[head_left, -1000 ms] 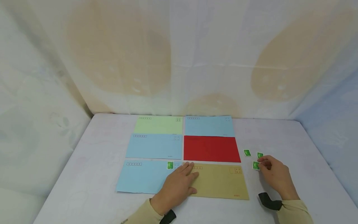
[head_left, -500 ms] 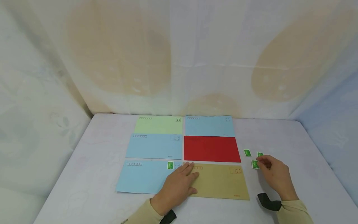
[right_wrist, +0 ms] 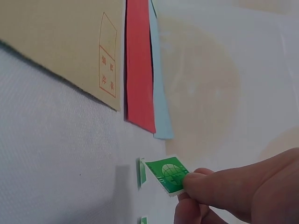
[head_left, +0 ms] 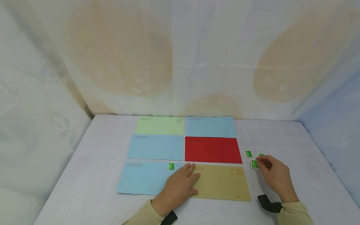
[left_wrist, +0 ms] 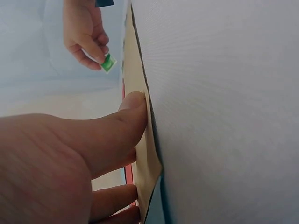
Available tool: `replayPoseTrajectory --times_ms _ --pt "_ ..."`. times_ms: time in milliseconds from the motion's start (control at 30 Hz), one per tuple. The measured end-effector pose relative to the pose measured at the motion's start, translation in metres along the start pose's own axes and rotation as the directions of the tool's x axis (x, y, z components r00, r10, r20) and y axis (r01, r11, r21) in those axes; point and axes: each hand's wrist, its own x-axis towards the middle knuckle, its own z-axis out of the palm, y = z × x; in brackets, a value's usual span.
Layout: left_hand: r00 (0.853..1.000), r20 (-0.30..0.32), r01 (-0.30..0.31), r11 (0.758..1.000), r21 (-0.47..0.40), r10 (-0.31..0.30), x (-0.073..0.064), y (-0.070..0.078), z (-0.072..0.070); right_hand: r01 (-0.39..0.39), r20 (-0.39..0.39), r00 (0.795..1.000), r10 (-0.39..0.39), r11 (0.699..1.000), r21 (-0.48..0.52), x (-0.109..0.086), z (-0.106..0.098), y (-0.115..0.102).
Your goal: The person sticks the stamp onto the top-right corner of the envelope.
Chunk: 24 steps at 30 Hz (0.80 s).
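Observation:
My right hand (head_left: 275,176) pinches a green postage stamp (right_wrist: 169,175) by one edge between thumb and fingers. In the left wrist view that stamp (left_wrist: 108,63) shows lifted above the table. My left hand (head_left: 180,187) rests with fingers spread on the left end of the tan envelope (head_left: 222,184), its fingertips near the neighbouring blue envelope (head_left: 143,179). On that blue envelope's upper right sits another green stamp (head_left: 171,166). Two loose stamps lie past the right hand: one stamp (head_left: 248,153) in full view, the other stamp (head_left: 261,154) partly hidden by the fingers.
Behind the tan envelope lies a red envelope (head_left: 213,150), then a blue envelope (head_left: 211,127) at the back. The left column holds a blue envelope (head_left: 154,148) and a light green envelope (head_left: 160,126). Patterned curtains (head_left: 197,62) enclose the white table (head_left: 92,175).
The right hand has drifted slightly left with the pinched stamp, towards the tan envelope. The left hand stays in place on the envelope.

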Motion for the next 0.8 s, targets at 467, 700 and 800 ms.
replayPoseTrajectory --times_ms 467,700,800 --pt "1.000 -0.016 -0.003 1.000 0.000 0.003 -0.0012 0.0000 -0.0002 0.024 -0.027 0.999 -0.024 1.000 0.005 -0.0042 0.0033 -0.0066" --pt "1.000 -0.006 0.001 1.000 -0.003 -0.001 -0.0009 0.0004 -0.0007 0.052 -0.043 0.998 -0.051 0.998 0.024 -0.0060 0.0059 -0.0086" --pt "1.000 -0.003 0.003 1.000 -0.007 -0.003 -0.0007 0.0005 -0.0009 0.064 -0.050 0.997 -0.062 0.998 0.026 -0.0062 0.0074 -0.0092"
